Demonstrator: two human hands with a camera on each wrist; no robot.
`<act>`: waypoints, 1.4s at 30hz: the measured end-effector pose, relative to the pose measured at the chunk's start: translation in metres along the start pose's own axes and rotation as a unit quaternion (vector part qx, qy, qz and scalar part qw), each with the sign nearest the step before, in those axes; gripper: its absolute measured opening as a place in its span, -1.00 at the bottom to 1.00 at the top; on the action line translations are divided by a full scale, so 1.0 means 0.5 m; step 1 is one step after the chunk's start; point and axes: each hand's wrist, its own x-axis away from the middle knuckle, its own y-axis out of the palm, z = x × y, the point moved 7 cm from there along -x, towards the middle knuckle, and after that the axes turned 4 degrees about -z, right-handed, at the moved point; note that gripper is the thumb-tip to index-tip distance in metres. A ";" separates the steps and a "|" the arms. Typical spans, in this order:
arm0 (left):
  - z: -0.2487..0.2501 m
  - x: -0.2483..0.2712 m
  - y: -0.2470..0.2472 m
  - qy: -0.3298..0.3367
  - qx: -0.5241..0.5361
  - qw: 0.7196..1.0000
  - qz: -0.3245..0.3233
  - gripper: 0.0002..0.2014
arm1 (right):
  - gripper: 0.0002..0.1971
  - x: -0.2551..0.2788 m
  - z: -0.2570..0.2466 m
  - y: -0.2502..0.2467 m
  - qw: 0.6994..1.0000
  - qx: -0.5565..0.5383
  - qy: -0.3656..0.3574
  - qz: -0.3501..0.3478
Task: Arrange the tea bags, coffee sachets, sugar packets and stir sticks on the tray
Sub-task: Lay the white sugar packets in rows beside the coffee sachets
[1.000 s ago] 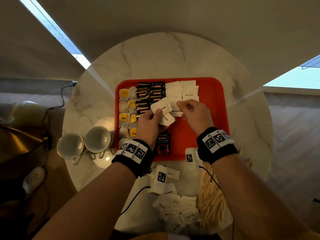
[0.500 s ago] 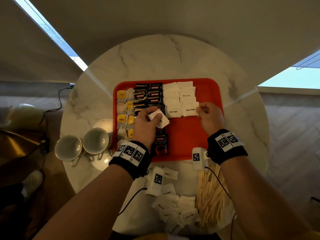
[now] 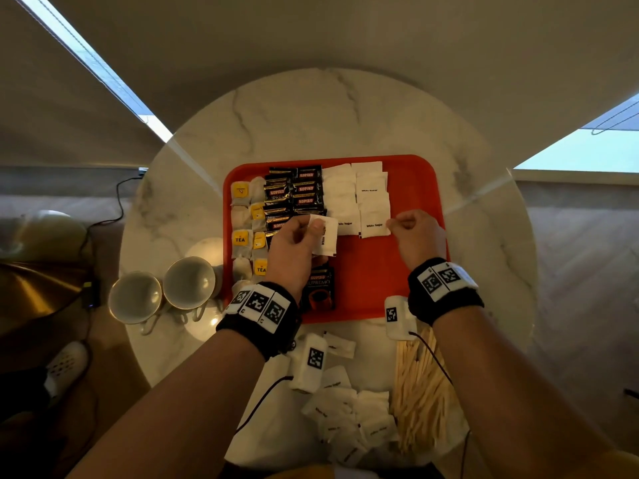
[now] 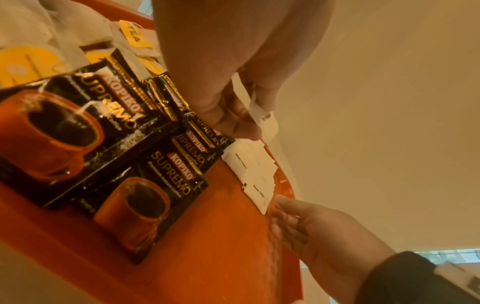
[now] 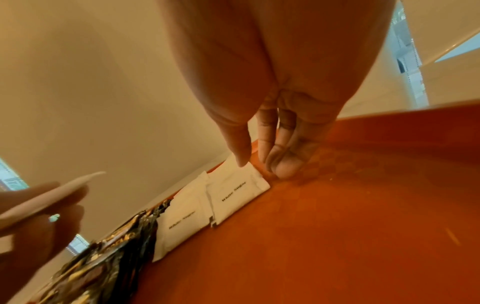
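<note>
**Squaring up the sugar rows before the next packet goes down**

From the head view, we see the red tray on the marble table, with tea bags along its left edge, coffee sachets next to them, and two columns of sugar packets toward the middle. Our left hand pinches a spare sugar packet above the sachets. Our right hand sits at the right edge of the nearest laid packet, fingers curled in. More loose packets and the stir sticks wait off the tray on the near part of the table, so we judge the task roughly half done.

From the left wrist, thumb and fingers clamp the spare packet by one end, its free end hanging just over the sugar row. We should keep that pinch light, since the paper buckles easily.

From the right wrist, the fingertips touch the tray beside the packet's corner and grip nothing; the thumb tip rests at its top edge. We judge the good move is a gentle sideways nudge to line its edge with those behind it, then lay the spare below the left column, overlapping evenly without sliding its neighbours.
</note>
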 end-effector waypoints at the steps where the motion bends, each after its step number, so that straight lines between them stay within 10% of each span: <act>1: -0.002 -0.002 0.002 -0.001 -0.004 1.000 -0.007 -0.78 | -0.75 0.007 -0.004 -0.001 1.000 -0.001 -0.009 0.005; 13: 0.008 -0.004 0.015 0.037 -0.081 0.995 -0.046 -0.82 | -0.89 0.092 -0.094 0.085 0.967 -0.077 -0.126 -0.206; 34: -0.021 0.094 -0.033 0.016 -0.163 0.985 -0.062 -0.80 | -0.79 0.028 -0.050 0.088 0.996 0.048 -0.028 -0.073; 42: -0.081 0.175 -0.017 0.047 -0.411 0.888 -0.201 -0.85 | -0.92 0.164 0.004 0.075 0.982 0.040 -0.069 -0.171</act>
